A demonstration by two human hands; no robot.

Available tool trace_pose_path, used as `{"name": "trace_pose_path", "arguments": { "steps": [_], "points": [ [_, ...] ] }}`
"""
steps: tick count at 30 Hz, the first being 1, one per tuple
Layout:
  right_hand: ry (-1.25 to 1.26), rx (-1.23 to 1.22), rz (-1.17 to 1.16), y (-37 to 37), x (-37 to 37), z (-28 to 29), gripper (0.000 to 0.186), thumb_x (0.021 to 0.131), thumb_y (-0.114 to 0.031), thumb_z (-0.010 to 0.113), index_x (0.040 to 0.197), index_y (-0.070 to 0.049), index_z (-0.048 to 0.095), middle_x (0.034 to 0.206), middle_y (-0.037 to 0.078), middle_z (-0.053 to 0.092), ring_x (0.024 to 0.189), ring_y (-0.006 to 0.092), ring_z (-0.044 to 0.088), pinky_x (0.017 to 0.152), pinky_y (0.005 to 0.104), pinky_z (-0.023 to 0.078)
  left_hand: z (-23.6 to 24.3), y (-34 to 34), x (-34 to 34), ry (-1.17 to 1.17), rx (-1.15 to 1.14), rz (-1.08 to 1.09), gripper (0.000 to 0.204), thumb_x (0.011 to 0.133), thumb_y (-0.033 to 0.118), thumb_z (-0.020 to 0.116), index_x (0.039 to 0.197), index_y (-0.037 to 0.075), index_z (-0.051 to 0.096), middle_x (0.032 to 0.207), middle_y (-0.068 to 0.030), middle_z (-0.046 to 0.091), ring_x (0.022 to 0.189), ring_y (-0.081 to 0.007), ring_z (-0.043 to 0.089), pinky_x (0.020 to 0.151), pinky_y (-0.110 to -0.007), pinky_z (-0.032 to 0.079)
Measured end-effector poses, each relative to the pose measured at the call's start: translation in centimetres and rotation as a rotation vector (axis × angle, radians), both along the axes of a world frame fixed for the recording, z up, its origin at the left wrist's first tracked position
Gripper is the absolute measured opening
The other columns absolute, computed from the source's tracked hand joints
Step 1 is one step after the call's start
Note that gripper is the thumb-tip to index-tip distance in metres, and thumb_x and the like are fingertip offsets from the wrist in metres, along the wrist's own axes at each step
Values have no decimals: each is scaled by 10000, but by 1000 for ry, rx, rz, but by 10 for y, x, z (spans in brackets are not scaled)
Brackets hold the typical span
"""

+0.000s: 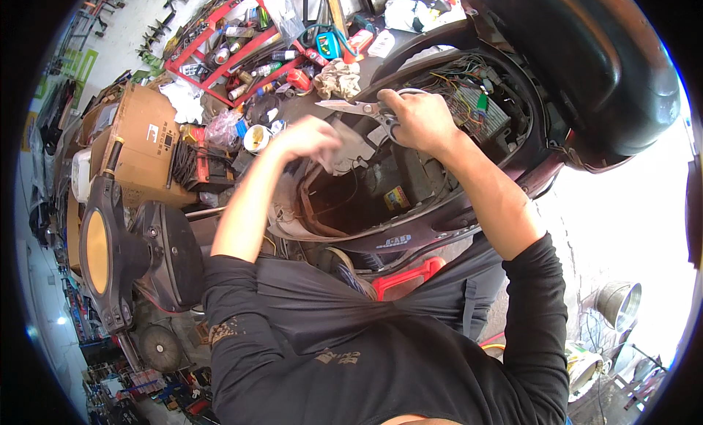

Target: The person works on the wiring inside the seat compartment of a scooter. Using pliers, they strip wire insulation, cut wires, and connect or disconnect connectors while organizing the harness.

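My right hand [423, 121] grips a pair of scissors [357, 108] by the handles, with the blades pointing left above the open body of a scooter [432, 231]. Smeared by motion, my left hand [315, 138] is just below the blade tips; whether its fingers hold anything does not show. Beside it is a pale grey, flat piece [353, 148] at the rim of the under-seat cavity [344, 201]. A yellow label [396, 198] is stuck inside that cavity. Colored wires [458, 84] and a finned metal unit [489, 117] sit farther right, past my right hand.
The raised black seat [608, 66] stands at the upper right. A red metal rack [212, 80] with bottles and cans is at the far left, near a cardboard box [143, 146]. The scooter's front end [110, 253] is on the left; a red stool [406, 278] shows between my legs.
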State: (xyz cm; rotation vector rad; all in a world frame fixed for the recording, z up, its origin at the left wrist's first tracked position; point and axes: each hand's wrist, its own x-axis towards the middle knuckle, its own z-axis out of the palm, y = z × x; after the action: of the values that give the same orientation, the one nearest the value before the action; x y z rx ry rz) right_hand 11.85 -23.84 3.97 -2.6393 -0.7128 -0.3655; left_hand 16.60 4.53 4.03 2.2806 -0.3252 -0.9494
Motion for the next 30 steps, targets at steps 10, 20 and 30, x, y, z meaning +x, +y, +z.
{"name": "trace_pose_path", "arguments": {
  "steps": [10, 20, 30],
  "points": [
    [-57, 77, -59, 4, 2, -1, 470, 717, -102, 632, 1183, -90, 573, 830, 142, 712, 802, 334, 705, 684, 459, 553, -73, 3, -7, -1208, -220, 248, 144, 861, 101, 647, 988, 37, 629, 865, -170, 667, 818, -332, 675, 759, -412, 543],
    [-86, 87, -28, 7, 4, -3, 471, 710, -123, 673, 1172, -113, 582, 783, 124, 688, 748, 322, 693, 631, 449, 548, -308, 19, -24, -101, 541, 125, 625, 810, 433, 735, 1230, -19, 633, 1259, -242, 645, 1173, -386, 623, 971, -437, 506],
    [-63, 31, -42, 1, 3, -5, 504, 703, -126, 666, 1197, -107, 571, 758, 112, 677, 739, 326, 692, 639, 447, 543, -343, -40, -30, 176, 81, 214, 343, 838, 199, 696, 1133, 25, 681, 1040, -145, 712, 929, -268, 678, 747, -417, 537]
  ]
}}
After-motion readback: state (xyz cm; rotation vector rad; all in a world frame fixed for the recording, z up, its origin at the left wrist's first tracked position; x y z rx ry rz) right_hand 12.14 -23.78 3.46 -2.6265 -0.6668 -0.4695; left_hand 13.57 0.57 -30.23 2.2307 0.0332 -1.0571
